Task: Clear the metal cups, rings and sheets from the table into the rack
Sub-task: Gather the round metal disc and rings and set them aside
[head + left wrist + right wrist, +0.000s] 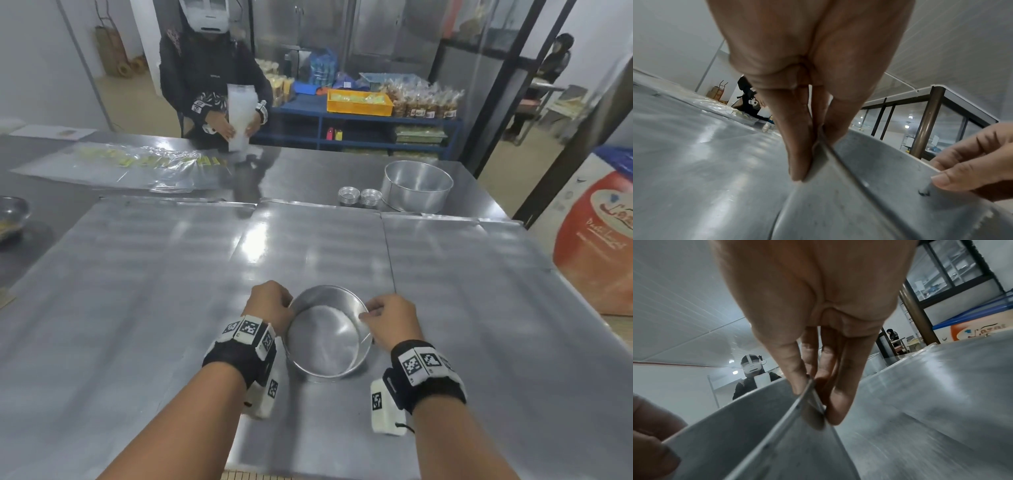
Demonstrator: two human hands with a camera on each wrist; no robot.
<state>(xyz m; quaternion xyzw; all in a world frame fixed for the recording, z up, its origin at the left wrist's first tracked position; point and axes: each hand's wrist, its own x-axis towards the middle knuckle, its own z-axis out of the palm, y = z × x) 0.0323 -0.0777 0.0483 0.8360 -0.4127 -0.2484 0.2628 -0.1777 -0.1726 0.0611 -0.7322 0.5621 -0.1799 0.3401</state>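
A wide metal ring [325, 373] stands tilted on the middle metal sheet [318, 246], close to me. My left hand [289, 306] pinches its left rim and my right hand [366, 313] pinches its right rim. In the left wrist view, my left hand [818, 142] has thumb and fingers clamped over the ring's wall [869, 162]. The right wrist view shows my right hand [812, 394] doing the same on the ring [748, 418]. More sheets lie to the left [137, 274] and right [462, 274]. At the back right stand two stacks of small cups [349, 196] and a second ring [416, 186].
Across the table a person [209, 68] holds a white bag [239, 116]. Clear plastic bags [120, 164] lie at the far left and a bowl [12, 212] sits at the left edge. An orange sack [599, 240] stands off the table's right side.
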